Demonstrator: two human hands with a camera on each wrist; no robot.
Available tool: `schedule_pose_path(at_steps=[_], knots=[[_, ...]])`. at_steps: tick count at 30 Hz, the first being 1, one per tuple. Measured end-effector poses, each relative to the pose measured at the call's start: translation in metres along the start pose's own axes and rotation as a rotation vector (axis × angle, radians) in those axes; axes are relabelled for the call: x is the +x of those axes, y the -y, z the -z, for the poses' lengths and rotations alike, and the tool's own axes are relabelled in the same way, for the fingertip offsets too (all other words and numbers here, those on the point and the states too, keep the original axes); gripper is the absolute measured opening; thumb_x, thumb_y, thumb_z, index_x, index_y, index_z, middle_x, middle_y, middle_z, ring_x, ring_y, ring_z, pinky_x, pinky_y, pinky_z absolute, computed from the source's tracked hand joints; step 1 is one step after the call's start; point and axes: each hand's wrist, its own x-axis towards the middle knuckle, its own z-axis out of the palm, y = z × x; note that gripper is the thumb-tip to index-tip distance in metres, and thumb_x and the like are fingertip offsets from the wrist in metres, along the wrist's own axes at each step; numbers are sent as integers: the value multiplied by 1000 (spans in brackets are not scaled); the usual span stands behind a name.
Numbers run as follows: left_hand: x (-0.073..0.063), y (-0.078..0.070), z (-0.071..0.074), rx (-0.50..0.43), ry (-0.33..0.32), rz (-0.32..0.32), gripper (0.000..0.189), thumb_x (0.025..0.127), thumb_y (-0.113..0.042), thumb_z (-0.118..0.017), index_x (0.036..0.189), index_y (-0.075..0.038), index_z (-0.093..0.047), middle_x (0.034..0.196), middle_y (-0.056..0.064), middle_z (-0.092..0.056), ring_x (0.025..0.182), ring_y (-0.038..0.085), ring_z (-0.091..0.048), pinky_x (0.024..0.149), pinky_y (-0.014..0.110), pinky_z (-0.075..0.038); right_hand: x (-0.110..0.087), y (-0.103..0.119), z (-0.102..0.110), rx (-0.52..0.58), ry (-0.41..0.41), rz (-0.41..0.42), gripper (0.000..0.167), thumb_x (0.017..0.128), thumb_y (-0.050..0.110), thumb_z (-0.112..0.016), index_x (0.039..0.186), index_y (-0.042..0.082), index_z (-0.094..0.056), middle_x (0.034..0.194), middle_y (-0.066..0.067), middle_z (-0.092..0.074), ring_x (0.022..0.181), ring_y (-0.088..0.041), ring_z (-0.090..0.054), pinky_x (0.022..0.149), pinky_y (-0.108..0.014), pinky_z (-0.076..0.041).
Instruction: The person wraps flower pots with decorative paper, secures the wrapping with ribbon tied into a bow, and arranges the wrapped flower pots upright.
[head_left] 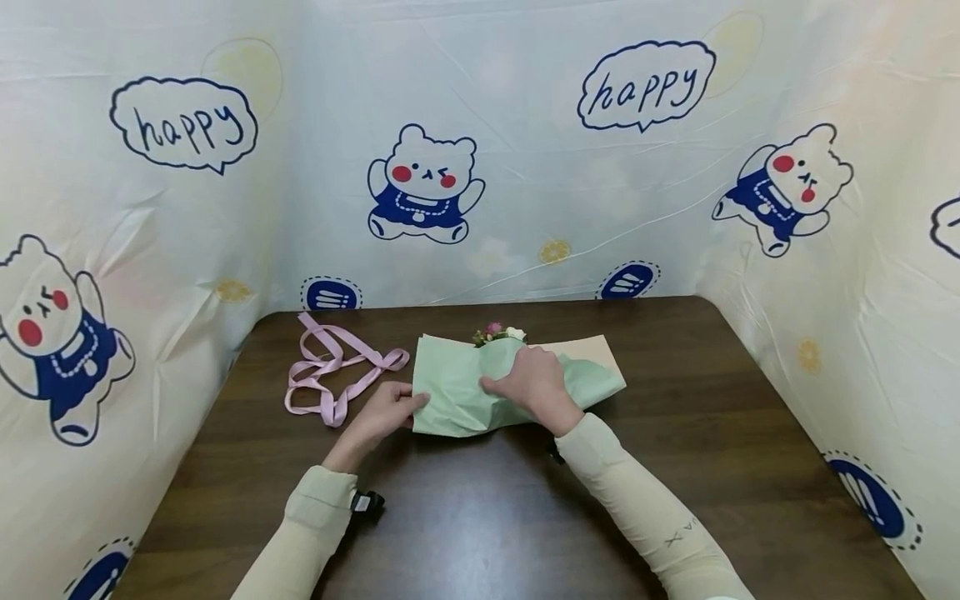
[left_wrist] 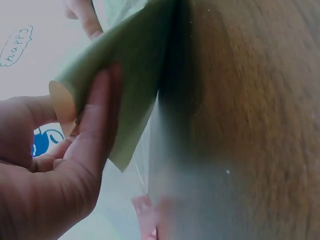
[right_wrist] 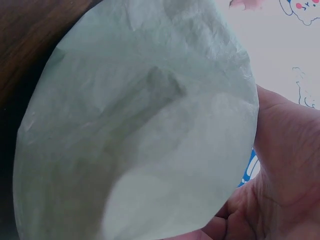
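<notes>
A sheet of pale green wrapping paper [head_left: 453, 387] lies folded across a small bunch of flowers [head_left: 492, 332], whose pink and white heads show at its far edge. Peach paper [head_left: 596, 350] shows at the right end. My left hand [head_left: 386, 410] pinches the left edge of the paper between thumb and fingers; in the left wrist view that edge curls up, peach inside. My right hand [head_left: 535, 385] grips the paper over the bunch, its thumb pointing left. In the right wrist view the green paper [right_wrist: 195, 135] covers most of the fingers. The flower stems are hidden.
A loose, looped pink ribbon [head_left: 330, 408] lies on the dark wooden table [head_left: 480, 517] to the left of the paper. A printed cloth [head_left: 517, 167] with bears and the word "happy" hangs behind the table and on both sides.
</notes>
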Motion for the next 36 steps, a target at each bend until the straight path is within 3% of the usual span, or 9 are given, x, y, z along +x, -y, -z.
schedule_pose_path(at_steps=[5,9,14,22,25,29,31,36], knots=[[1,5,-2,34,15,-28,32,105,-12,-54,98,16,-68,72,-1,-65,66,7,-60,63,24,-52,1,1,0,-3,12,-16,65,76,75,-68,67,11,-60,70,-6,-62,74,-27,-64,55,-34,-49],[3,2,-7,46,-57,-44,31,103,-11,-57,85,12,-69,60,-5,-55,56,7,-49,55,23,-42,1,2,-1,-17,18,-26,65,75,76,-68,70,11,-62,72,-6,-63,77,-28,-65,56,-35,-49],[4,-7,-15,57,-135,-46,28,101,-10,-59,84,10,-70,57,-5,-52,52,7,-46,51,21,-38,1,4,-3,-50,18,-33,68,75,77,-68,75,9,-65,77,-8,-66,80,-29,-66,57,-36,-50],[4,-27,-28,95,-164,-95,25,99,-10,-61,84,7,-72,56,-4,-52,51,8,-46,50,22,-38,3,7,-4,-91,18,-23,71,76,78,-67,78,7,-67,76,-8,-65,74,-26,-66,54,-34,-49],[5,-33,-34,77,-166,-107,23,99,-9,-61,92,10,-74,63,0,-63,55,5,-55,53,22,-49,2,8,-3,-101,25,-26,72,77,78,-66,82,7,-68,78,-8,-66,75,-26,-66,55,-34,-50],[9,-39,-44,51,-181,-114,23,98,-6,-59,96,12,-74,72,8,-71,58,8,-66,61,35,-61,2,9,-2,-108,36,-23,71,77,78,-66,82,7,-69,77,-8,-66,75,-25,-67,57,-34,-51],[11,-43,-50,70,-200,-131,23,97,-6,-59,93,10,-75,70,9,-71,57,11,-67,62,39,-61,2,10,-2,-108,37,-25,70,77,78,-66,81,8,-68,77,-7,-66,75,-25,-66,57,-34,-51],[18,-46,-57,201,-251,-198,29,94,-9,-57,71,-2,-72,60,10,-65,50,11,-56,52,28,-49,2,10,-1,-101,38,-39,70,77,77,-66,85,7,-69,80,-8,-67,77,-25,-67,58,-34,-52]])
